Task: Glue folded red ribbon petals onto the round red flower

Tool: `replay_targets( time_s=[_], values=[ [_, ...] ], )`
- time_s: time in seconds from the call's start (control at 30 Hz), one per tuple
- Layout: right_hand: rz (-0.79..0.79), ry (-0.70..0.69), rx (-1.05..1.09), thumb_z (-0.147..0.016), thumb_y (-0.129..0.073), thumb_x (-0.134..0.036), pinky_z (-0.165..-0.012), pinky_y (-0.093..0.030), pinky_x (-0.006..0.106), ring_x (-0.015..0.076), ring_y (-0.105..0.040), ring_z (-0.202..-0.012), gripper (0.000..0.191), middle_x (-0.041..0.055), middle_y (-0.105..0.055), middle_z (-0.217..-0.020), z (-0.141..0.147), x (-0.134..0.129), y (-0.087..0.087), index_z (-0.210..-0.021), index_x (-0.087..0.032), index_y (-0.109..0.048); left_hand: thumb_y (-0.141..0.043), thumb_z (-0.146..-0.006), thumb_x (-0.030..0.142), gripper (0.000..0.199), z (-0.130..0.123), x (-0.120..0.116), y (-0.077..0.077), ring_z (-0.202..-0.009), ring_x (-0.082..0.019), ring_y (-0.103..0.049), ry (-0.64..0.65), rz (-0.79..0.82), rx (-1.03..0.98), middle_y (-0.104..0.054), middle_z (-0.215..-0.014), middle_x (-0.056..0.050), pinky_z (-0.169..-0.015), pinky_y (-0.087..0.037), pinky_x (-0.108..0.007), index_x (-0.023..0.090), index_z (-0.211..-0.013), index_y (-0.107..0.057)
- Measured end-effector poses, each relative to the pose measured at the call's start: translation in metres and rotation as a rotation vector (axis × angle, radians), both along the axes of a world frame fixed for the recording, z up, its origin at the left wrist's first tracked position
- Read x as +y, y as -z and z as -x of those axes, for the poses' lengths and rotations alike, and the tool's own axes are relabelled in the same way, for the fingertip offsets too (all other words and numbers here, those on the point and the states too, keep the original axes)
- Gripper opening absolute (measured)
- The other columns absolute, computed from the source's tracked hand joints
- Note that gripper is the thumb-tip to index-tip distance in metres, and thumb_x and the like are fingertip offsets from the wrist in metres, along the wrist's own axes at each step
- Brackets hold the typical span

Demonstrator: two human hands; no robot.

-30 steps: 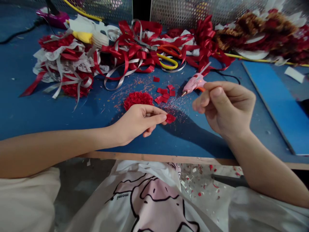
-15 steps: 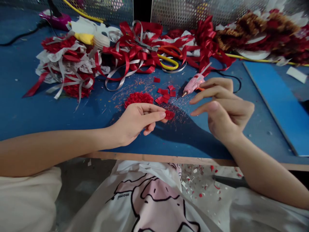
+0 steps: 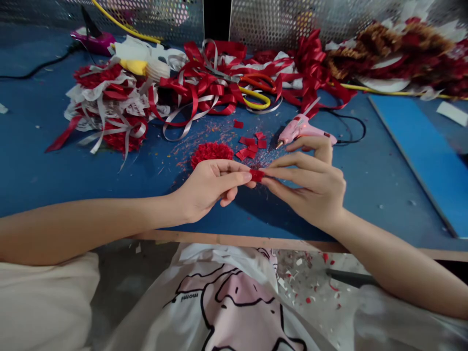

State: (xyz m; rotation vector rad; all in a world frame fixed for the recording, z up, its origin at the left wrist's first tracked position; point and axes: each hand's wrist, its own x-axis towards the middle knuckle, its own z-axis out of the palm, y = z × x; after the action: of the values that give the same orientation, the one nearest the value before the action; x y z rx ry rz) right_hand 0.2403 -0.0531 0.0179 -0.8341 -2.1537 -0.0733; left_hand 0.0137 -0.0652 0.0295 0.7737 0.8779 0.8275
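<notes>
Between my two hands, over the front of the blue table, is a small red ribbon piece point(image 3: 256, 175). My left hand point(image 3: 215, 187) pinches its left end between thumb and fingers. The thumb and fingertips of my right hand point(image 3: 310, 183) close on its right end. Just behind my left hand lies a ruffled red pompom point(image 3: 211, 152), its near edge hidden by the hand. Several cut red ribbon squares point(image 3: 250, 146) lie beyond the held piece. A pink glue gun point(image 3: 302, 129) rests on its stand behind my right hand, nozzle pointing left.
Red and grey ribbons point(image 3: 204, 83) are heaped at the back with orange- and yellow-handled scissors point(image 3: 256, 100). Red and white bundles point(image 3: 109, 107) stand at left. A bright blue board point(image 3: 420, 156) lies at right. The table's wooden edge point(image 3: 226, 239) runs in front of my lap.
My right hand has come left and down from beside the glue gun, and its fingertips now meet the ribbon piece. My left hand keeps its pinch, nearly still. The view has shifted slightly.
</notes>
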Motion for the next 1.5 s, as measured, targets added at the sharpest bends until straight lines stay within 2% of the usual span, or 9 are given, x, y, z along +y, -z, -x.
replay_targets(
  time_s=[0.33, 0.67, 0.8, 0.93, 1.07, 1.17, 1.3, 1.5],
  values=[
    [-0.075, 0.015, -0.003, -0.090, -0.082, -0.024, -0.092, -0.052, 0.050, 0.0280, -0.068, -0.106, 0.011, -0.0008, -0.081, -0.085, 0.003, -0.002, 0.002, -0.096, -0.033, -0.082, -0.074, -0.088, 0.011, 0.003, 0.001, 0.000, 0.002, -0.041, 0.000, -0.049, -0.014, -0.003, 0.017, -0.078, -0.075, -0.001, -0.036, -0.033, -0.011, 0.013, -0.086, -0.074],
    [-0.122, 0.010, 0.005, -0.091, -0.082, -0.029, -0.088, -0.049, 0.051, 0.0274, -0.071, -0.102, 0.016, -0.0037, -0.082, -0.089, 0.001, -0.002, 0.004, -0.103, -0.040, -0.080, -0.079, -0.085, 0.016, 0.004, -0.001, 0.001, 0.001, -0.042, 0.000, -0.047, -0.007, -0.007, 0.070, -0.077, -0.076, -0.001, -0.037, -0.034, -0.013, 0.013, -0.086, -0.076],
    [-0.152, 0.013, -0.005, -0.093, -0.081, -0.028, -0.087, -0.048, 0.049, 0.0259, -0.071, -0.101, 0.013, -0.0048, -0.083, -0.090, 0.001, -0.003, 0.003, -0.102, -0.037, -0.080, -0.078, -0.086, 0.016, 0.002, -0.001, 0.001, 0.001, -0.042, 0.000, -0.048, 0.007, -0.014, 0.065, -0.077, -0.077, -0.001, -0.037, -0.034, -0.012, 0.014, -0.086, -0.077],
    [-0.103, 0.024, 0.015, -0.093, -0.080, -0.029, -0.087, -0.050, 0.050, 0.0271, -0.071, -0.099, 0.008, -0.0027, -0.081, -0.084, 0.002, -0.002, 0.001, -0.095, -0.037, -0.080, -0.074, -0.088, 0.013, 0.008, 0.000, 0.000, 0.001, -0.042, -0.001, -0.050, 0.024, -0.023, 0.025, -0.079, -0.078, -0.003, -0.037, -0.035, -0.012, 0.014, -0.093, -0.080],
    [-0.050, -0.028, 0.104, -0.092, -0.080, -0.026, -0.086, -0.053, 0.049, 0.0259, -0.070, -0.095, 0.009, -0.0003, -0.080, -0.082, 0.004, -0.002, -0.002, -0.093, -0.035, -0.081, -0.078, -0.087, 0.014, 0.017, 0.000, -0.002, 0.004, -0.041, -0.003, -0.050, 0.030, -0.087, 0.034, -0.071, -0.061, 0.002, -0.038, -0.039, -0.013, 0.018, -0.103, -0.084],
    [-0.007, -0.025, 0.135, -0.092, -0.080, -0.028, -0.084, -0.055, 0.047, 0.0242, -0.070, -0.090, 0.006, -0.0005, -0.078, -0.078, 0.006, -0.003, -0.003, -0.088, -0.034, -0.080, -0.085, -0.085, 0.023, 0.019, 0.001, -0.005, 0.009, -0.043, -0.005, -0.051, 0.028, -0.180, 0.083, -0.064, -0.054, 0.004, -0.040, -0.042, -0.015, 0.020, -0.103, -0.086],
    [0.005, -0.025, 0.166, -0.092, -0.079, -0.028, -0.082, -0.056, 0.047, 0.0240, -0.070, -0.088, 0.008, -0.0002, -0.077, -0.076, 0.009, -0.005, -0.003, -0.085, -0.032, -0.079, -0.090, -0.083, 0.032, 0.022, 0.003, -0.006, 0.011, -0.043, -0.005, -0.051, 0.024, -0.263, 0.134, -0.065, -0.055, 0.004, -0.041, -0.043, -0.016, 0.023, -0.102, -0.087],
    [0.018, -0.035, 0.184, -0.090, -0.080, -0.026, -0.083, -0.056, 0.047, 0.0240, -0.071, -0.088, 0.008, -0.0004, -0.077, -0.076, 0.010, -0.005, -0.002, -0.085, -0.032, -0.078, -0.091, -0.082, 0.035, 0.021, 0.004, -0.007, 0.010, -0.041, -0.005, -0.051, -0.003, -0.282, 0.166, -0.064, -0.053, 0.004, -0.041, -0.044, -0.017, 0.021, -0.097, -0.087]
  ],
)
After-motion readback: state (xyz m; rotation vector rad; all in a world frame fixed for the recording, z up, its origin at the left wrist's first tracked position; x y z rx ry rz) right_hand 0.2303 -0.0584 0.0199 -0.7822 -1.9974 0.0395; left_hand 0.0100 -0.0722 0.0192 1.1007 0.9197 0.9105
